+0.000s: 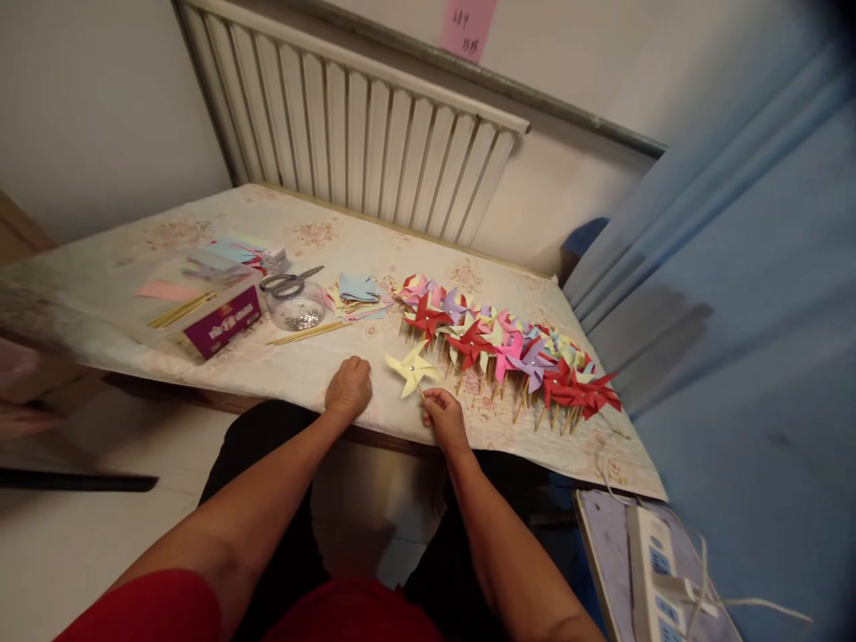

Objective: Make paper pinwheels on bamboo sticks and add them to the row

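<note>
A pale yellow paper pinwheel (410, 366) on a thin stick is upright near the table's front edge, and my right hand (442, 419) pinches the stick just below it. My left hand (349, 387) rests on the tablecloth to the left of the pinwheel, fingers curled under into a loose fist; nothing shows in it. A long row of finished pinwheels (508, 346) in red, pink, purple and yellow lies on the table (308, 374) to the right.
A clear bowl (295, 308) with scissors (292, 281) across it, cut paper squares (357, 294), loose wooden sticks (308, 333) and a box with a purple label (220, 325) stand at the left. A radiator (348, 125) lines the wall behind. A power strip (659, 562) lies at lower right.
</note>
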The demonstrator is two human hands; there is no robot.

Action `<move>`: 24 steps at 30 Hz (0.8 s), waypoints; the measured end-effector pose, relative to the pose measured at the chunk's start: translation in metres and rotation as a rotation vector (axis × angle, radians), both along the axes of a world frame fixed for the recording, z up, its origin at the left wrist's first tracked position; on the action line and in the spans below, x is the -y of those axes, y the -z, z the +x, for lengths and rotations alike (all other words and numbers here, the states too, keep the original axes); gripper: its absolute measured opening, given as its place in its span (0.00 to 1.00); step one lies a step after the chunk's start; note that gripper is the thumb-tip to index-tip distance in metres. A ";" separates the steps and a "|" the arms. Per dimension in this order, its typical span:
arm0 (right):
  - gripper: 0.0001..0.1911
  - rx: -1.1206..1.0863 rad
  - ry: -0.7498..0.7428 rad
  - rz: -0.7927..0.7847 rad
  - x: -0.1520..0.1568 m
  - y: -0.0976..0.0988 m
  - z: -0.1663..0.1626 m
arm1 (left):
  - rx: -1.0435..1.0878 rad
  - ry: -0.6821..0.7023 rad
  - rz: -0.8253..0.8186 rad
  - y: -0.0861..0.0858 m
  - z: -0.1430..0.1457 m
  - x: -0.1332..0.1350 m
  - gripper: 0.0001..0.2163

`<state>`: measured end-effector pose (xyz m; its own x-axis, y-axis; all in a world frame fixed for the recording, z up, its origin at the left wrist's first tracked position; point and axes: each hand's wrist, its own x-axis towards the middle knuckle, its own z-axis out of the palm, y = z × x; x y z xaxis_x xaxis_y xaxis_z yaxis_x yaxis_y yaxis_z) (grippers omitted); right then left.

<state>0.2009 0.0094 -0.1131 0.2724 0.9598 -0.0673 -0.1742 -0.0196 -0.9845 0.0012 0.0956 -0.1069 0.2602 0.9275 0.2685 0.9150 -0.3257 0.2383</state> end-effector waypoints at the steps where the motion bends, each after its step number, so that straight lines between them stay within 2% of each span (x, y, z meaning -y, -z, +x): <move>1: 0.13 0.001 -0.009 -0.001 0.001 0.000 0.001 | -0.009 -0.001 0.005 0.000 0.000 0.000 0.10; 6: 0.14 0.041 -0.043 -0.029 0.005 -0.002 0.004 | -0.025 -0.021 -0.003 -0.002 0.002 0.000 0.10; 13: 0.12 0.062 -0.002 -0.044 0.013 -0.007 0.000 | 0.005 -0.036 -0.021 -0.002 0.004 -0.001 0.10; 24: 0.11 0.045 0.020 -0.044 0.016 -0.010 -0.005 | -0.066 -0.060 -0.007 -0.003 0.005 -0.001 0.09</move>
<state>0.1961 -0.0067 -0.1028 0.2951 0.9506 -0.0960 -0.1302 -0.0596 -0.9897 0.0064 0.0962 -0.1041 0.2215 0.9437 0.2458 0.9465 -0.2687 0.1788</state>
